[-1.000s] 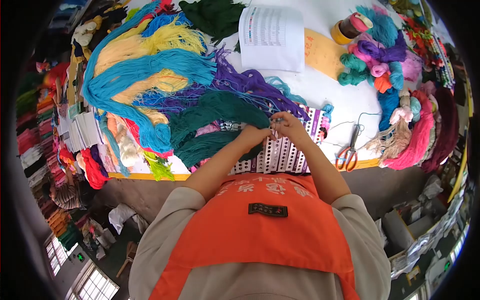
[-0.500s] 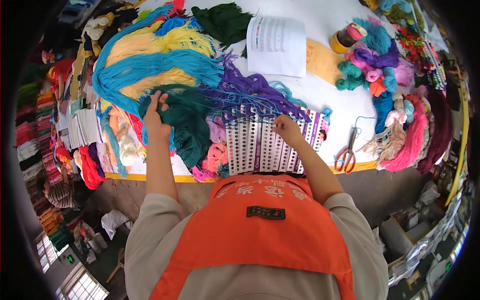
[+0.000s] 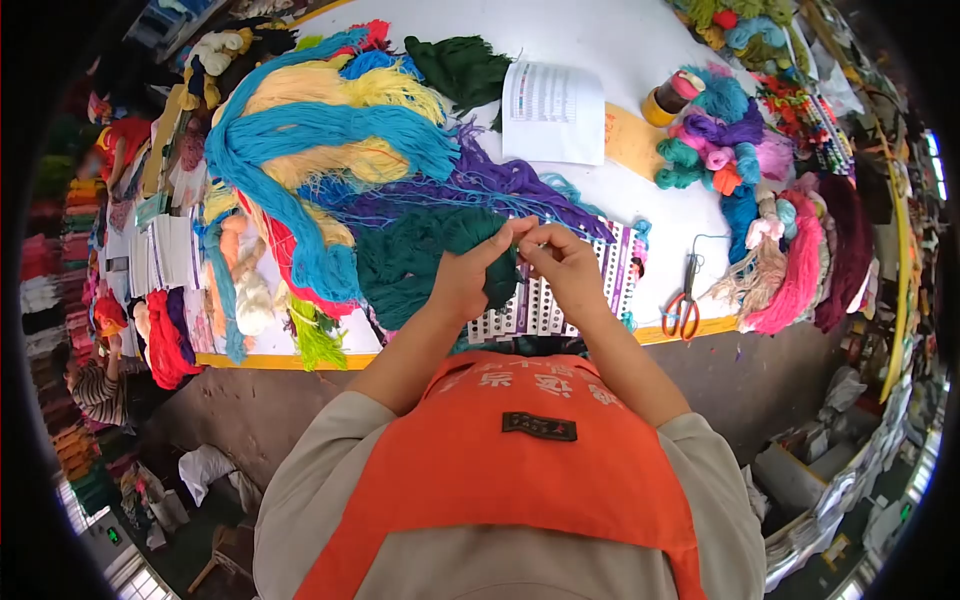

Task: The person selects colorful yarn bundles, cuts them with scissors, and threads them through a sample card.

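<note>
At the far left edge of the table [image 3: 640,30] lie stacks of white cards [image 3: 165,250] and small red and cream skeins [image 3: 170,335]. Next to them sprawl long hanks of turquoise yarn [image 3: 300,135] and yellow yarn [image 3: 320,95], with purple yarn [image 3: 500,180] trailing toward the middle. The dark green yarn [image 3: 410,255] lies in a heap just in front of these, near the table's front edge. The left hand [image 3: 467,275] is closed around a bunch of that green yarn, lifting its end off the heap. Touching it fingertip to fingertip, the right hand [image 3: 565,265] pinches narrowly at strands of the same yarn, above a white punched sample card [image 3: 600,275] that lies flat below both hands. Behind them sits a printed sheet [image 3: 553,112]. Further right, orange-handled scissors [image 3: 684,300] lie on the table, then a pile of small mixed skeins [image 3: 720,150] and pink yarn [image 3: 795,275] at the right edge.
</note>
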